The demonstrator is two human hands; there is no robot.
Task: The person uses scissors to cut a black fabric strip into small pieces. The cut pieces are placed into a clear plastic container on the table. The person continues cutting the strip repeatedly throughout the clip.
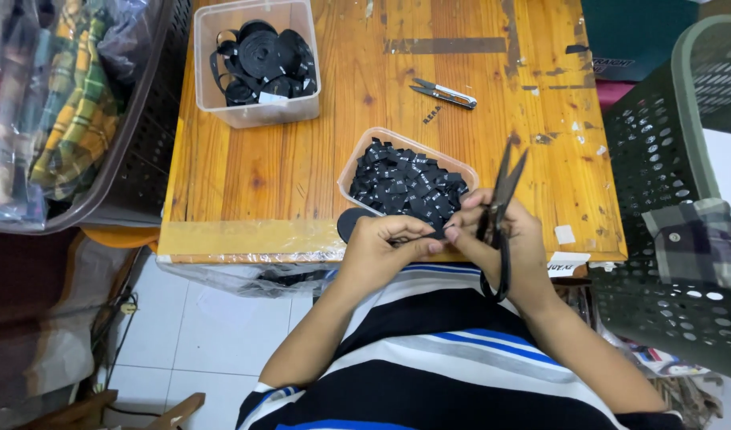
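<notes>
Your left hand (385, 243) pinches a black label strip (417, 236) taut toward your right hand (505, 239), which grips black scissors (499, 209) blades-up — clear of the strip. Cut labels fill the clear tub (364, 159) just ahead, within easy drop.

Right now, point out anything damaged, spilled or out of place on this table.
Nothing is spilled. The wooden table is worn: dark tape residue and paper scraps on its far right side, and clear tape along its near edge. The small snips lie loose and apart from both tubs.
</notes>
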